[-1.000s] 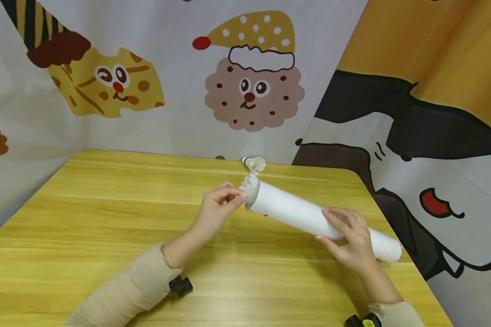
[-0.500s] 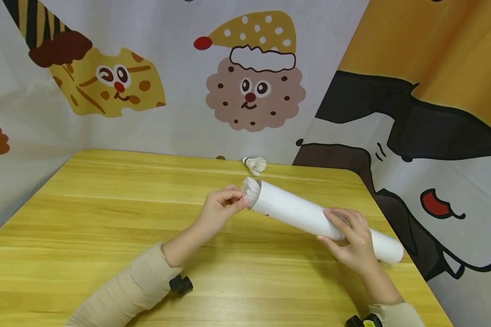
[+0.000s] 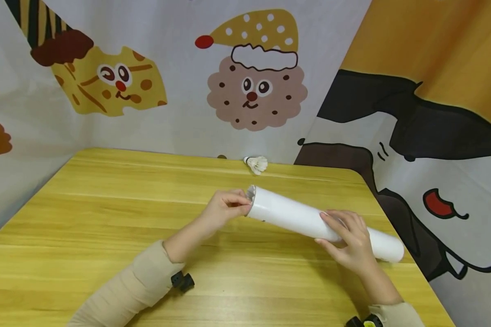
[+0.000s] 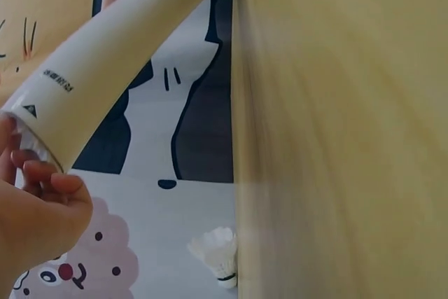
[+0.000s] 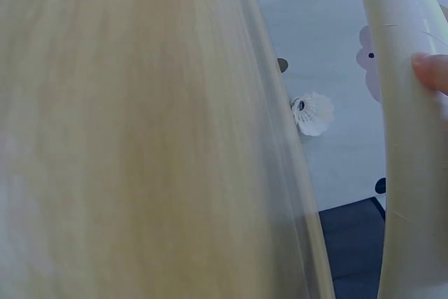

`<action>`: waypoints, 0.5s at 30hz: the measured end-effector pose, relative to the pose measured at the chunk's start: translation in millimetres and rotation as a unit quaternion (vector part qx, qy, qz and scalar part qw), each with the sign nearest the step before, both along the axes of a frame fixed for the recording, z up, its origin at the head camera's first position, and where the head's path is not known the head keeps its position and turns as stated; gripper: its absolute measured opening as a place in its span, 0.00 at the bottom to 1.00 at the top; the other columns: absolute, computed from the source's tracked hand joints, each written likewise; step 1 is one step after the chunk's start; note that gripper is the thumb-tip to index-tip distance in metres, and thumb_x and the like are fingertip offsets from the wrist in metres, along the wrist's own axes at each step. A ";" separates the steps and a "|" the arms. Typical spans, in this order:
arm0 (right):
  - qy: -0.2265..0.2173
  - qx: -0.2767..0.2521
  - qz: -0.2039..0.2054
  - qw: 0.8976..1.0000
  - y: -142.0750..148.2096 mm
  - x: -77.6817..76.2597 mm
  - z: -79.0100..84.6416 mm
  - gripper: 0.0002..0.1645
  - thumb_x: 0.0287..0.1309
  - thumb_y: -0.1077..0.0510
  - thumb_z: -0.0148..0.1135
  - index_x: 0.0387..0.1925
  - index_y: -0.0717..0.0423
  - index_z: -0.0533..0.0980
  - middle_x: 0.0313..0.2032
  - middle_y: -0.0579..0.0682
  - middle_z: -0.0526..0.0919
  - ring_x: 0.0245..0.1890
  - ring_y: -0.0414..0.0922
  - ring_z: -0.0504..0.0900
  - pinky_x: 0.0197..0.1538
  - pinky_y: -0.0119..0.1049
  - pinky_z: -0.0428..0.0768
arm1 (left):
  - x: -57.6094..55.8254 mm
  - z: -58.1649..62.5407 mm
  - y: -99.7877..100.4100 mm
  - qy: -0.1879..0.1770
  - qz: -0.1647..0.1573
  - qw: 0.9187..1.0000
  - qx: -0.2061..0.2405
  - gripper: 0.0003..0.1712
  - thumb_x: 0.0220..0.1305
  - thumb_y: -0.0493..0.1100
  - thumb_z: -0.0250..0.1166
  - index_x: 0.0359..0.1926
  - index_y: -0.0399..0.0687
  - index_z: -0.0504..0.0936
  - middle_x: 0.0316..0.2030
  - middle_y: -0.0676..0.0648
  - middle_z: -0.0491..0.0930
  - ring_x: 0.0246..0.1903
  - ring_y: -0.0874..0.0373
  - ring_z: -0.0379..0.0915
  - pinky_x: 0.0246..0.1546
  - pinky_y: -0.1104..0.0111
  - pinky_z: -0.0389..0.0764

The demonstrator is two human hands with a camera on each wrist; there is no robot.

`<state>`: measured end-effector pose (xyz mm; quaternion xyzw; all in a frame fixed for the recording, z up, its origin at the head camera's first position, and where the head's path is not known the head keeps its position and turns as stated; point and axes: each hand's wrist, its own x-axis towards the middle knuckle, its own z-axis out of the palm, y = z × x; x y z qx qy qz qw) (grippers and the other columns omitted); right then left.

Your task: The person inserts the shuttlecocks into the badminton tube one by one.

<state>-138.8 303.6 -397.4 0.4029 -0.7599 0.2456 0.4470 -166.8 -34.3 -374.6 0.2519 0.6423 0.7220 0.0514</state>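
A long white shuttlecock tube (image 3: pixel 290 213) slants across the middle of the head view, its mouth toward the upper left. My right hand (image 3: pixel 352 238) grips it from above near its lower right half, thumb on the near side. At the mouth, my left hand (image 3: pixel 227 206) pinches with thumb and fingers at the feathers of a shuttlecock (image 3: pixel 251 192), most of which is hidden inside the tube. In the left wrist view, the fingers (image 4: pixel 66 185) curl at the tube's rim, below some dark print. Another white shuttlecock (image 3: pixel 257 165) lies beyond the tube.
The wooden table (image 3: pixel 106 218) ends at a back edge close behind the lying shuttlecock. A curtain (image 3: pixel 180 131) with cartoon prints hangs behind and to the right. Small black devices (image 3: pixel 182 281) are worn at both wrists.
The feathers that stuck out of the tube's mouth have gone deeper inside, and the left fingers have followed to the rim. The tube's mouth has dipped slightly. The right hand keeps its grip.
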 end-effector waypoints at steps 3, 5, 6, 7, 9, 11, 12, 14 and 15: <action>0.001 0.002 0.001 1.000 -0.2 0.2 0.3 0.31 0.55 0.37 0.65 0.44 0.61 0.83 0.40 0.63 0.82 0.39 0.60 0.75 0.51 0.39 0.64 | -3.2 1.0 -1.7 -0.024 -0.019 0.999 -0.012 0.07 0.56 0.25 0.65 0.37 0.24 0.82 0.35 0.44 0.80 0.37 0.53 0.74 0.38 0.67 0.79; -0.001 0.004 0.001 1.000 0.1 0.2 -0.3 0.31 0.55 0.37 0.65 0.44 0.61 0.83 0.40 0.63 0.82 0.39 0.60 0.75 0.52 0.39 0.64 | -4.6 1.4 -2.9 -0.037 -0.027 0.999 -0.020 0.07 0.56 0.26 0.65 0.38 0.25 0.82 0.36 0.45 0.81 0.39 0.53 0.75 0.39 0.65 0.79; -0.003 0.005 0.001 1.000 0.3 0.1 -0.7 0.31 0.55 0.37 0.65 0.44 0.61 0.83 0.40 0.63 0.82 0.40 0.59 0.75 0.52 0.39 0.64 | -5.4 1.1 -3.2 -0.044 -0.030 0.998 -0.022 0.07 0.56 0.26 0.65 0.38 0.25 0.82 0.36 0.45 0.81 0.40 0.53 0.75 0.40 0.65 0.79; -0.006 0.006 0.002 1.000 0.7 0.0 -1.2 0.31 0.55 0.37 0.65 0.44 0.61 0.83 0.40 0.63 0.82 0.40 0.59 0.75 0.52 0.39 0.63 | -5.8 1.0 -3.6 -0.047 -0.033 0.998 -0.025 0.08 0.56 0.26 0.65 0.38 0.25 0.82 0.37 0.45 0.81 0.40 0.53 0.74 0.40 0.65 0.79; -0.013 0.008 0.002 1.000 1.8 -0.5 -2.7 0.32 0.55 0.37 0.65 0.45 0.61 0.82 0.41 0.63 0.81 0.41 0.59 0.75 0.53 0.38 0.63 | -6.7 0.5 -4.2 -0.048 -0.040 0.998 -0.030 0.08 0.56 0.26 0.65 0.39 0.24 0.81 0.38 0.45 0.81 0.41 0.53 0.75 0.41 0.64 0.79; -0.017 0.010 0.001 1.000 3.1 -1.1 -3.7 0.32 0.55 0.37 0.65 0.45 0.61 0.82 0.41 0.63 0.81 0.42 0.59 0.75 0.54 0.38 0.63 | -7.4 0.7 -5.3 -0.039 -0.051 0.997 -0.033 0.09 0.57 0.26 0.64 0.39 0.23 0.81 0.40 0.44 0.81 0.42 0.54 0.75 0.41 0.65 0.79; -0.019 0.010 0.000 1.000 3.7 -1.5 -4.1 0.32 0.55 0.37 0.65 0.45 0.61 0.82 0.42 0.63 0.81 0.42 0.59 0.74 0.55 0.38 0.63 | -7.9 1.1 -6.0 -0.032 -0.057 0.997 -0.036 0.09 0.58 0.26 0.64 0.40 0.23 0.81 0.40 0.44 0.81 0.42 0.55 0.75 0.41 0.65 0.79; -0.020 0.011 -0.004 1.000 4.9 -2.1 -4.7 0.32 0.55 0.37 0.65 0.46 0.61 0.82 0.42 0.62 0.81 0.42 0.59 0.75 0.55 0.38 0.63 | -9.2 2.3 -7.9 -0.009 -0.074 0.996 -0.043 0.09 0.59 0.26 0.63 0.41 0.23 0.81 0.41 0.43 0.80 0.42 0.56 0.74 0.41 0.66 0.79; -0.020 0.011 -0.006 1.000 5.5 -2.4 -4.9 0.32 0.55 0.37 0.65 0.46 0.61 0.82 0.42 0.62 0.81 0.42 0.59 0.75 0.55 0.38 0.63 | -10.3 3.0 -9.0 0.007 -0.084 0.995 -0.049 0.08 0.60 0.26 0.62 0.41 0.23 0.81 0.41 0.41 0.80 0.41 0.56 0.74 0.41 0.66 0.78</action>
